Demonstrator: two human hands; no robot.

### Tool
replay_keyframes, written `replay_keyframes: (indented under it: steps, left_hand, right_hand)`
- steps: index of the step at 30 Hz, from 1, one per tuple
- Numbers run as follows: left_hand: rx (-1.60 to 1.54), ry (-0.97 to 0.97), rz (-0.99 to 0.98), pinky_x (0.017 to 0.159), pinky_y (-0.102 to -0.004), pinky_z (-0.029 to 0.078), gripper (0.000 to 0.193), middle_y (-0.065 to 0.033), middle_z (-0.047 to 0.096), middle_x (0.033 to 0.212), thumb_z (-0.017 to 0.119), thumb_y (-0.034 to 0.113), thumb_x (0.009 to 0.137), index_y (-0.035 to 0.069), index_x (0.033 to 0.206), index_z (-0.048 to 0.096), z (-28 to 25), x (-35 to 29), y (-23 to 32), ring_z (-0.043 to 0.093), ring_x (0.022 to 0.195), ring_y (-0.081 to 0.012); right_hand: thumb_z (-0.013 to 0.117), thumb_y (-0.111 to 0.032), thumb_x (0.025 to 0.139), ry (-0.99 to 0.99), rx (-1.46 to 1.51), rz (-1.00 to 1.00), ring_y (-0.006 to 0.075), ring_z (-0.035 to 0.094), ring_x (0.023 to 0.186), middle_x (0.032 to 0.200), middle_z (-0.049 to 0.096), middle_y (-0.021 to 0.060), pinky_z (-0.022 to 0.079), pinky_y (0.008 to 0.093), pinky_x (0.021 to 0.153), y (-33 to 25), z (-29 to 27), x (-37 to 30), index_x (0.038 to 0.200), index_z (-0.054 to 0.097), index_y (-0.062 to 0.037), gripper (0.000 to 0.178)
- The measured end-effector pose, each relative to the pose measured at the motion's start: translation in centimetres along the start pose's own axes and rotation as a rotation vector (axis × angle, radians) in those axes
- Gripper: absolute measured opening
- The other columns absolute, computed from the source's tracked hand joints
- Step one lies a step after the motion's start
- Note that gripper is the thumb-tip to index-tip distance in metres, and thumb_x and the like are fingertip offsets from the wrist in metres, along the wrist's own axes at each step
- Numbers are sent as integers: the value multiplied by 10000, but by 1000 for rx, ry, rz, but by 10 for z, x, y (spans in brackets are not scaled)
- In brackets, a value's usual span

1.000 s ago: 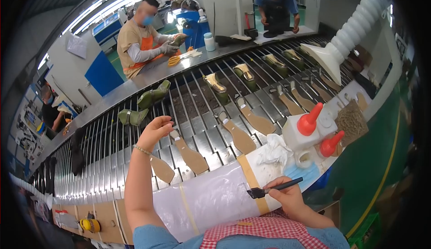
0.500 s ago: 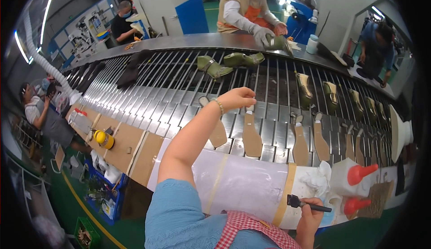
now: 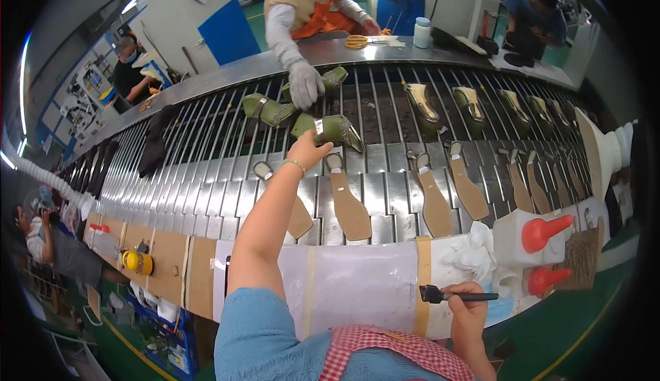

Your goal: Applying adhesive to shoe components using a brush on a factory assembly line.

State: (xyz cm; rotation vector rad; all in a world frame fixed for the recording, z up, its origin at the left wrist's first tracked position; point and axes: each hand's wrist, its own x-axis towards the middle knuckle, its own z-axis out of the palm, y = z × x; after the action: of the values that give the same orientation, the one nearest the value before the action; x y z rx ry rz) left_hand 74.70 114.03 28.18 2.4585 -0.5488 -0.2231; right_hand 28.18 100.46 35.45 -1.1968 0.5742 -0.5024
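Far in front of me, my left hand (image 3: 308, 151) is closed on the near end of a green shoe upper (image 3: 331, 128), which has a metallic strap and lies over the rack of rods. Two similar green uppers sit just beyond: one green upper (image 3: 265, 109) to the left, and another green upper (image 3: 335, 77) partly hidden by a co-worker's gloved hand (image 3: 305, 85). Low at the right, my right hand (image 3: 467, 312) grips a dark-handled flat brush (image 3: 433, 294), its bristles pointing left over the covered bench. Below my left hand lies a brown insole (image 3: 350, 205).
More insoles (image 3: 435, 205) lie on the metal slat conveyor (image 3: 206, 209). Green shoes (image 3: 471, 109) stand along the rack at right. White bottles with red nozzles (image 3: 543, 233), crumpled white cloth (image 3: 471, 254) and a yellow container (image 3: 139, 262) are on the near bench.
My view has shifted right. My left hand has reached forward and taken hold of a green upper. The co-worker's gloved hand has moved over the uppers. My right hand still holds the brush.
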Motion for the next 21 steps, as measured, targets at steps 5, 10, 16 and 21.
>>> replay_keyframes:
  steps: [5,10,16,21]
  left_hand:
    - [280,92,29,794,-414,498,913,-185,640,1085,642,620,729,21,1359,366,35,14,63,643,957,-309]
    - [367,94,22,714,-405,507,1001,-147,687,938,626,618,753,24,1445,212,79,47,90,675,821,-292]
    - [374,130,-96,668,-406,514,919,-160,689,892,570,461,848,43,1480,51,108,77,87,675,771,-298]
    - [260,204,-86,669,-451,504,754,-206,677,864,492,293,871,141,1496,98,90,69,85,659,748,-356]
  right_hand:
    - [618,39,816,23,-1,1,179,599,924,965,634,121,458,301,870,7,-5,8,978,552,1,179]
    - [642,18,826,-6,-11,89,147,605,916,979,643,110,469,280,852,15,-7,17,992,566,1,184]
    - [642,26,837,46,57,53,144,606,923,990,646,102,476,271,848,15,-21,16,976,578,-3,155]
    - [652,15,834,54,80,58,133,601,917,977,648,89,473,266,844,16,-29,14,976,583,-3,159]
